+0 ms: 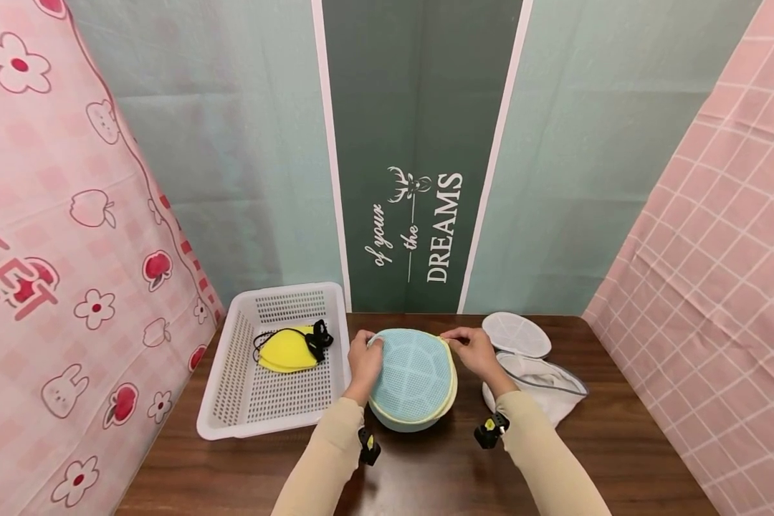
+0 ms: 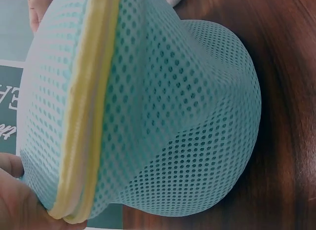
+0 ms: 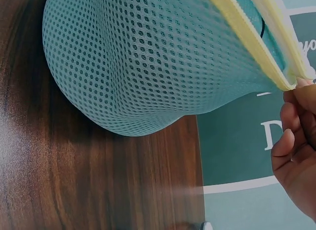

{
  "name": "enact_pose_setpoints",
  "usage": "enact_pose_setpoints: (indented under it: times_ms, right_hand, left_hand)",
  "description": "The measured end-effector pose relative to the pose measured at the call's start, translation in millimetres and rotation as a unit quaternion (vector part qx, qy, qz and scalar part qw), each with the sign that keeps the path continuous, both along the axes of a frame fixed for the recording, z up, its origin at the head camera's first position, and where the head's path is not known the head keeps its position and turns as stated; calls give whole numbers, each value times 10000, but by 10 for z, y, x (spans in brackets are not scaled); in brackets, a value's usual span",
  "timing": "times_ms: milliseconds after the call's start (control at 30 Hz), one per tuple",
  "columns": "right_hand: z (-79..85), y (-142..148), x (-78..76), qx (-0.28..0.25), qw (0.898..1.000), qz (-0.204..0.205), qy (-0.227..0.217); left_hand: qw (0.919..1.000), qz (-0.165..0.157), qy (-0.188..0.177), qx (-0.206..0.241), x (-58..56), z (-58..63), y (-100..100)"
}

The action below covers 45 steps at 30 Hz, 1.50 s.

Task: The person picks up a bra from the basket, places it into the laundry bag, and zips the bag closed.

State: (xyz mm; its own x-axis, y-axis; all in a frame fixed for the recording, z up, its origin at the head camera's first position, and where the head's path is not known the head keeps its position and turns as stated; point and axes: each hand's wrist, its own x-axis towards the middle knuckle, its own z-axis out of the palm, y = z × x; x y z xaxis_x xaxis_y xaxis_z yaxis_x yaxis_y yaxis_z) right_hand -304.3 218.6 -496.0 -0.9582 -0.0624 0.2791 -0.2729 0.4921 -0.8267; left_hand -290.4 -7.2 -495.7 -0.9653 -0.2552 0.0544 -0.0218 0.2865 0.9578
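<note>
A light-blue mesh laundry bag (image 1: 413,373) with yellow zipper trim stands on the table, its round lid uppermost. My left hand (image 1: 365,362) grips the bag's left rim, thumb on top; the left wrist view shows that hand (image 2: 19,200) at one end of the yellow zipper (image 2: 81,116). At the far right of the rim, my right hand (image 1: 474,351) pinches the zipper edge. In the right wrist view the yellow edges (image 3: 252,40) stand apart near the right hand (image 3: 301,136), and a dark cord (image 3: 262,28) shows between them.
To the left stands a white plastic basket (image 1: 208,423) holding folded yellow fabric (image 1: 287,351) with black cord. A white mesh bag (image 1: 548,387) with grey trim lies at the right, next to a round white mesh piece (image 1: 516,335). Curtains hang behind the wooden table (image 1: 426,480).
</note>
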Motion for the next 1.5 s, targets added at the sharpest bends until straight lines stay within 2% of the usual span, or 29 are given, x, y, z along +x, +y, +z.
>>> enact_pose_setpoints:
  times_ms: [200, 300, 567, 767, 933, 1067, 1300, 1400, 1500]
  right_hand:
    - [19, 62, 51, 138, 9998, -72, 129]
    - [9, 80, 83, 92, 9998, -140, 98]
    - [-1, 42, 164, 76, 9999, -38, 138]
    - [-13, 22, 174, -21, 9998, -144, 109]
    - [-24, 0, 152, -95, 9998, -167, 98]
    - [-28, -14, 114, -151, 9998, -121, 110]
    - [-64, -4, 125, -400, 9985, -326, -200]
    - [-89, -1, 119, -486, 9982, -275, -240]
    - [-101, 1, 103, -517, 9980, -241, -268]
  left_hand:
    - [9991, 206, -120, 345, 7, -22, 1]
    - [9989, 197, -158, 406, 13, -27, 0]
    - [9982, 472, -139, 339, 54, -22, -48]
    - [9983, 511, -178, 221, 53, -43, -54]
    - [9989, 399, -219, 133, 60, -53, -52]
    - [9996, 111, -218, -164, 78, -8, -49]
    - [9961, -277, -197, -819, 126, 103, -23]
    - [9872, -430, -51, -1535, 110, 144, -31]
    - [9706, -655, 163, -2309, 74, 206, -36]
